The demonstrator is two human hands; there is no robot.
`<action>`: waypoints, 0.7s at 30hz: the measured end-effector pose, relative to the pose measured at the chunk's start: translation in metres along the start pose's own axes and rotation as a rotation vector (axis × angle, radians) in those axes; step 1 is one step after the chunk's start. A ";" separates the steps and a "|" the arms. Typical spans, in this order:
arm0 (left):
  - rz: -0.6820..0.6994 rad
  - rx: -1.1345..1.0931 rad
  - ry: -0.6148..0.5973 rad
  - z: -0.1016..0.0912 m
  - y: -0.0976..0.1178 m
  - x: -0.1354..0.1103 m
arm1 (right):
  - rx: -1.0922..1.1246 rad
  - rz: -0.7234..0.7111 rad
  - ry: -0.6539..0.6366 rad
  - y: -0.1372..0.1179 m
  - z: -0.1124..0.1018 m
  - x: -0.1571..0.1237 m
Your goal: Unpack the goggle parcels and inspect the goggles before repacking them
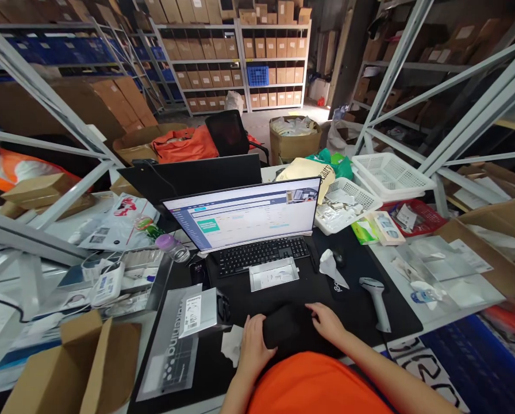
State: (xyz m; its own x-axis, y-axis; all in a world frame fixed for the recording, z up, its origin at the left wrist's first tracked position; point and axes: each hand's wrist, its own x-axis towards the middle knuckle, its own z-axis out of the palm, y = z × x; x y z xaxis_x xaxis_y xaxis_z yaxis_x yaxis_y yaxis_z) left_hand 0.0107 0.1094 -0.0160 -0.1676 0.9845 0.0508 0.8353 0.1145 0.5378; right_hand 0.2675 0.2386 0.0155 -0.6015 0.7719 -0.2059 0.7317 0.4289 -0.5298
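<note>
Both of my hands rest on a flat black item point(289, 329) lying on the black desk mat near the front edge. My left hand point(253, 340) grips its left end with the fingers curled over it. My right hand point(327, 322) presses on its right end, fingers bent on top. A silver flat packet point(273, 273) lies just beyond, in front of the black keyboard point(261, 253). The monitor point(244, 214) shows a web page.
A grey barcode scanner point(376, 299) lies to the right, a mouse point(337, 256) and crumpled paper beside it. A silver bag with a label point(197, 313) sits left. White baskets point(391, 172), cardboard boxes point(89, 362) and metal shelf frames surround the desk. A person in orange is at far left.
</note>
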 end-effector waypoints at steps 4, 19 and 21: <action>0.015 -0.045 -0.052 -0.007 -0.005 0.002 | -0.005 -0.023 -0.073 -0.006 0.009 0.005; 0.009 0.069 -0.242 -0.018 0.023 0.002 | -0.022 -0.078 -0.432 -0.006 -0.009 0.013; 0.001 0.092 -0.261 -0.020 0.027 0.006 | -0.039 -0.116 -0.411 -0.018 -0.020 0.011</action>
State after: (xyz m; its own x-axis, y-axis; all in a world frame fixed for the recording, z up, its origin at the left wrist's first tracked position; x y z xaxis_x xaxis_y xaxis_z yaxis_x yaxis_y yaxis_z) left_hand 0.0221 0.1157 0.0156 -0.0360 0.9841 -0.1739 0.8817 0.1132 0.4581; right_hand 0.2543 0.2487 0.0389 -0.7526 0.4694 -0.4618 0.6584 0.5254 -0.5390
